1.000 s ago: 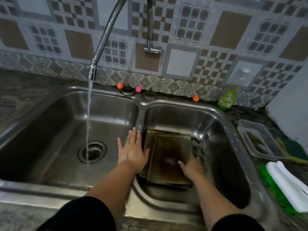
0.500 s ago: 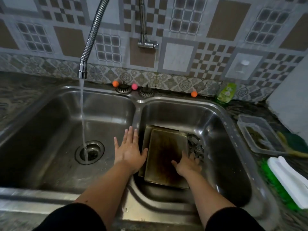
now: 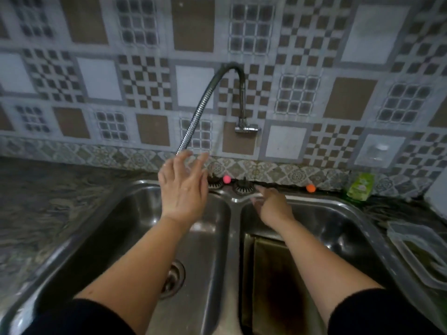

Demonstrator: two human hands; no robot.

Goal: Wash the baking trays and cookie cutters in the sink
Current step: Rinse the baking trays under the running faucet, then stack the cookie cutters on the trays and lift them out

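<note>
Stained baking trays [image 3: 271, 274] lie stacked in the right basin of a steel double sink [image 3: 232, 228]. My left hand [image 3: 181, 187] is raised over the left basin, fingers spread and straight, just below the end of the flexible tap hose [image 3: 200, 110]; the spout's tip is hidden behind the fingers. My right hand [image 3: 271, 204] reaches over the right basin's back rim with fingers extended toward a sink strainer [image 3: 243, 187]. Neither hand holds anything. No cookie cutters show.
A second strainer [image 3: 214, 183], a pink ball [image 3: 226, 179] and an orange ball [image 3: 310, 188] sit on the sink's back ledge. A green soap pouch [image 3: 360, 187] leans on the tiled wall. A clear plastic container [image 3: 420, 252] stands on the counter at right. The left basin's drain [image 3: 173, 279] shows.
Both hands left the trays and rose toward the back of the sink; the left went up to the hose end. The view tilted upward. The water stream is no longer visible.
</note>
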